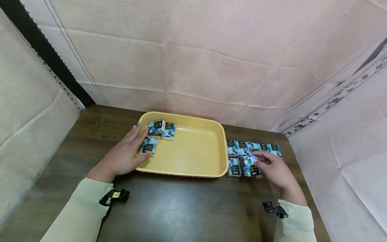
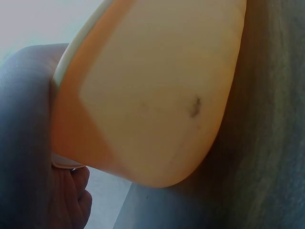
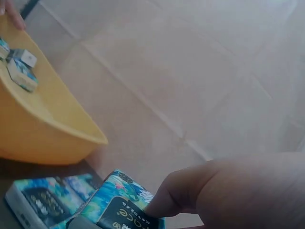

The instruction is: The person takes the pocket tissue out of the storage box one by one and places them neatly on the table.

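Note:
My right hand (image 1: 273,168) pinches a small blue floral box (image 1: 250,166) with a black label, right of the yellow tray. In the right wrist view the thumb presses on this box (image 3: 121,202), which sits tilted beside another box (image 3: 40,202). My left hand (image 1: 127,154) lies with extended fingers over the left rim of the yellow tray (image 1: 193,172), thumb across the near corner. Inside the tray's left end are three similar boxes: one near the thumb (image 1: 148,144), one tilted (image 1: 156,126) and one beside it (image 1: 168,131). The left wrist view shows mostly the tray's outer wall (image 2: 157,95).
Against the tray's right side, a back row of several matching boxes (image 1: 242,148) lies on the dark wooden table (image 1: 175,208), with another box (image 1: 234,167) in front. Pale cloth walls (image 1: 193,67) enclose the table at the back and both sides.

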